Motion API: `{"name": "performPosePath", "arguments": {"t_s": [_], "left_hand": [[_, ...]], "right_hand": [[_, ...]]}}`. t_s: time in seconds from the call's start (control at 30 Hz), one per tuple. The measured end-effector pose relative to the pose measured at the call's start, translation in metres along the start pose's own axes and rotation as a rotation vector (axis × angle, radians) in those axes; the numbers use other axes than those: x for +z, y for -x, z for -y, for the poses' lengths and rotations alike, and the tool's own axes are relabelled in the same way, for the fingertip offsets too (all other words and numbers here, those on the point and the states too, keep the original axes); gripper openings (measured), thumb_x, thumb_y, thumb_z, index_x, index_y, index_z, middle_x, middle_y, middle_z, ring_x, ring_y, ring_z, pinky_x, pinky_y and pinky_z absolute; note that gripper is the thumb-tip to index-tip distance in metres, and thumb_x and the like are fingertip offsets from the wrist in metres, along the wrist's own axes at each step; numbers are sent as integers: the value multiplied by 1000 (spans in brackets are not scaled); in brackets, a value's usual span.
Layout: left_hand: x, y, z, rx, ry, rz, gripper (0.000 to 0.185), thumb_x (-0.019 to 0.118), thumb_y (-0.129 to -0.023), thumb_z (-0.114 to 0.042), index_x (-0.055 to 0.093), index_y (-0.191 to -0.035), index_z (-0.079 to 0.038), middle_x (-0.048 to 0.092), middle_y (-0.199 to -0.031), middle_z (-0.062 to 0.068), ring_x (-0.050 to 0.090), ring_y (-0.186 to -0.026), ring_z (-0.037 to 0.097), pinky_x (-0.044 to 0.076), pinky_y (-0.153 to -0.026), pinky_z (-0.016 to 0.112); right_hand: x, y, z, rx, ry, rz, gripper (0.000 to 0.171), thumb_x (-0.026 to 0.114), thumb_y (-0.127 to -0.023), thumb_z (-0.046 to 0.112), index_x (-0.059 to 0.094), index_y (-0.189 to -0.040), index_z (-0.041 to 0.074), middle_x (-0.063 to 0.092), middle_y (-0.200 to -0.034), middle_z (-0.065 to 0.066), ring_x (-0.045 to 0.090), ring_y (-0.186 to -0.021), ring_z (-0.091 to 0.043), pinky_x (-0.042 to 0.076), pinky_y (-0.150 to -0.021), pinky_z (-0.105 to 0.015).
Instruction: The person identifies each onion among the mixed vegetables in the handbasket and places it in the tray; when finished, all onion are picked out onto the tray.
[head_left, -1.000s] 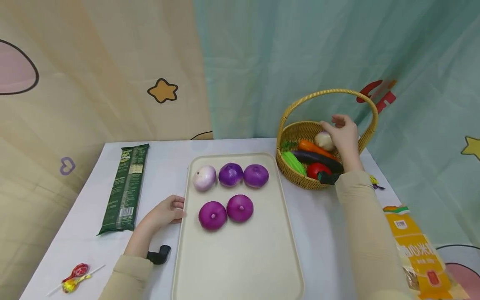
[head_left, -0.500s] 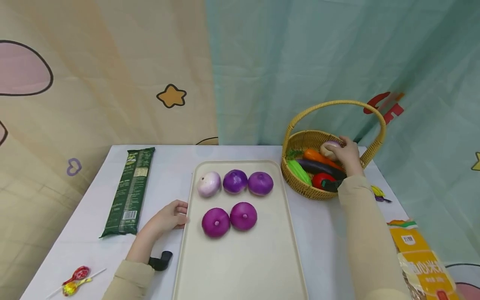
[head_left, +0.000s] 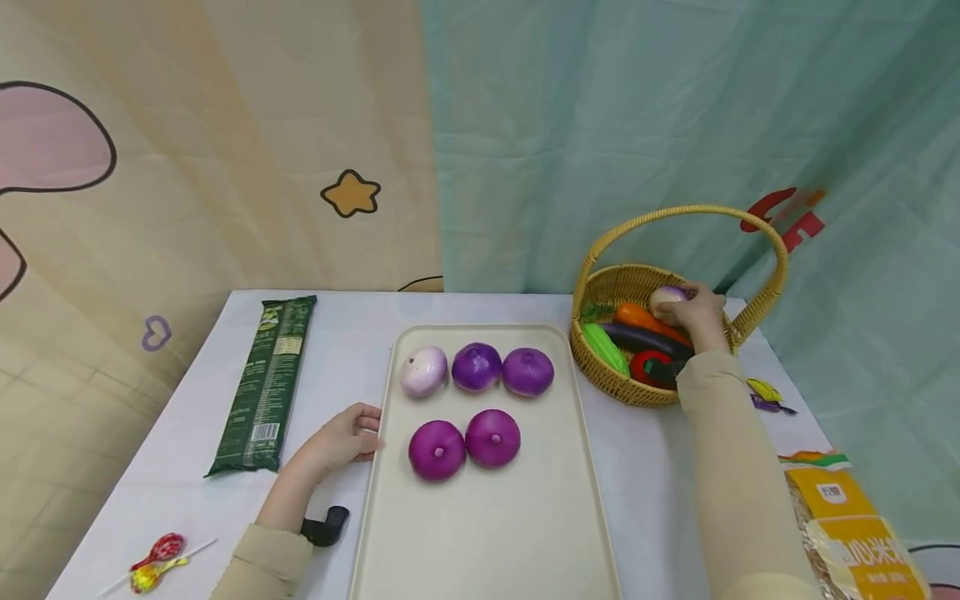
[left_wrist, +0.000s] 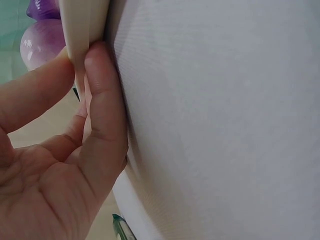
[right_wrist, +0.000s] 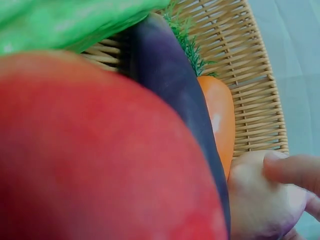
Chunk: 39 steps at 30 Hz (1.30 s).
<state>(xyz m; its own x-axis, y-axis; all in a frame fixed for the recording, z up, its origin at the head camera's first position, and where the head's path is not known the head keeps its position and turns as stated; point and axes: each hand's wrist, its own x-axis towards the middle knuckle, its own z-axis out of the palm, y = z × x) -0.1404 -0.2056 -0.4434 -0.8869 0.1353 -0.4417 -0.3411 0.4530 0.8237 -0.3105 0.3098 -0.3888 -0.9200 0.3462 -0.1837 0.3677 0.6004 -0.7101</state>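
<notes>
At the left rim of the cream tray (head_left: pixel 487 537), my left hand (head_left: pixel 341 439) pinches the edge; the left wrist view has the thumb on one side and fingers on the other. Inside the wicker basket (head_left: pixel 617 390), my right hand (head_left: pixel 703 317) grips a white and purple turnip (right_wrist: pixel 257 200), thumb over its pale side. Around it lie an orange carrot (right_wrist: pixel 220 115), a dark eggplant (right_wrist: pixel 172 87), a red tomato (right_wrist: pixel 100 155) and a ridged green vegetable (head_left: pixel 604 347). Several purple onions (head_left: pixel 492 437) and a paler, white-purple bulb (head_left: pixel 423 372) sit on the tray.
A green packet (head_left: pixel 262 387) lies on the left of the white table, with two lollipops (head_left: pixel 161 557) nearer the front. A yellow packet (head_left: pixel 855 525) and small wrapped candies (head_left: pixel 767 393) lie at the right. The basket's tall handle (head_left: pixel 682 210) arches above my right hand.
My right hand has come down from above the turnip and closed its fingers on it. The left hand keeps its place at the tray rim. The head view has shifted slightly.
</notes>
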Motion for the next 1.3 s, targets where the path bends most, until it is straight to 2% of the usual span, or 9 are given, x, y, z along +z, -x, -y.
{"name": "performPosePath", "arguments": {"t_s": [0.23, 0.43, 0.6, 0.7, 0.87, 0.97, 1.13, 1.3], "left_hand": [[2, 0, -3, -3, -5, 12, 44, 59, -90, 2, 44, -131, 10, 55, -113, 21, 62, -91, 19, 60, -79, 35], [3, -4, -5, 10, -2, 26, 44, 59, -90, 3, 43, -131, 11, 54, -113, 22, 62, -92, 20, 60, -80, 35], [2, -6, -4, 5, -7, 29, 45, 59, -89, 2, 43, -130, 11, 54, -114, 22, 61, -92, 19, 60, -79, 34], [2, -5, -5, 2, -7, 22, 45, 60, -89, 2, 43, -130, 11, 54, -114, 22, 61, -91, 19, 60, -79, 34], [-1, -1, -4, -1, -17, 27, 46, 59, -90, 3, 41, -131, 12, 53, -114, 23, 62, -92, 20, 60, -80, 35], [-1, 0, -3, -7, -26, 22, 46, 59, -90, 2, 42, -131, 12, 54, -115, 23, 62, -92, 19, 60, -81, 35], [-2, 0, -4, -2, -28, 21, 46, 59, -90, 1, 42, -131, 12, 54, -114, 23, 63, -92, 19, 60, -80, 35], [-2, 1, -5, -11, -27, 22, 48, 59, -90, 2, 41, -133, 12, 54, -115, 23, 62, -93, 20, 60, -81, 35]], "right_hand": [[-13, 9, -1, -55, 8, 18, 73, 66, -91, 25, 29, -146, -6, 34, -146, -35, 35, -131, -47, 33, -115, -56], [-33, 24, 10, -64, 7, 105, 82, 59, -94, 40, 21, -150, -7, 28, -148, -39, 35, -130, -48, 37, -110, -58], [-37, 56, 28, -100, 37, 220, 91, 54, -94, 52, 17, -152, -8, 28, -148, -37, 37, -128, -44, 41, -105, -53], [-27, 87, 35, -155, -31, 272, 87, 54, -95, 51, 19, -152, -5, 31, -148, -32, 40, -127, -40, 43, -102, -47], [5, 143, 36, -270, -34, 351, 70, 57, -96, 43, 35, -145, -2, 42, -143, -26, 45, -125, -38, 47, -97, -43], [27, 165, 29, -295, -83, 459, 61, 62, -95, 35, 42, -140, -2, 50, -135, -25, 53, -114, -33, 53, -88, -34], [57, 176, 13, -238, -195, 621, 56, 65, -94, 30, 48, -135, -4, 57, -128, -22, 60, -101, -20, 58, -84, -29], [75, 176, -1, -195, -190, 657, 56, 65, -93, 32, 49, -134, -3, 63, -124, -20, 62, -95, -18, 57, -84, -31]]}}
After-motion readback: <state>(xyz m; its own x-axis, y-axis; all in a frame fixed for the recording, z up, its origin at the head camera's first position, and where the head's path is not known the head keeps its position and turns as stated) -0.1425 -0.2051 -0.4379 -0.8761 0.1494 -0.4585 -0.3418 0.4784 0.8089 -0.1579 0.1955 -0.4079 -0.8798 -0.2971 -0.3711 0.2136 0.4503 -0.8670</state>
